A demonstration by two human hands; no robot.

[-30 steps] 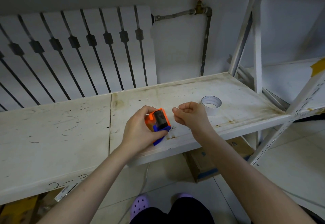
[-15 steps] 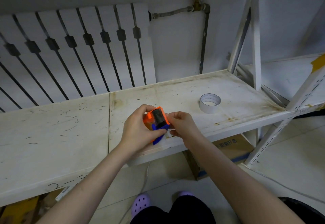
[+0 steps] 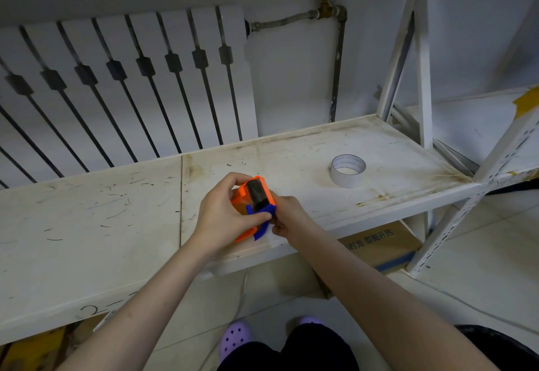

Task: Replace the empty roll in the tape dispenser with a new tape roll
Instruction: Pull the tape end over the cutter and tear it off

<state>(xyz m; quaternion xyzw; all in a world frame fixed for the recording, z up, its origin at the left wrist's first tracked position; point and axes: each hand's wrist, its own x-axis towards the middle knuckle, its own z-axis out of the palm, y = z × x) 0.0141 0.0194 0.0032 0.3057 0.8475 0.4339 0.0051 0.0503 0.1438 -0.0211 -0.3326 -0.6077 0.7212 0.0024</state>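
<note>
just one tape dispenser (both hands' grip), one tape roll apart

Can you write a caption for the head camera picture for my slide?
Both hands hold the orange tape dispenser over the white shelf, with the tape roll lying nearby.

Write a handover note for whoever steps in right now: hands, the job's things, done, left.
Left hand: grip closed around the orange tape dispenser, held above the shelf's front edge.
Right hand: fingers pressed against the dispenser's right side beside the blue part; whether it is pinching anything cannot be seen.
White tape roll: lying flat on the shelf, to the right, untouched.
Done: dispenser is in hand.
Left: a dark roller shows inside; whether the empty core is out cannot be told. Fit the white roll and thread it.
</note>
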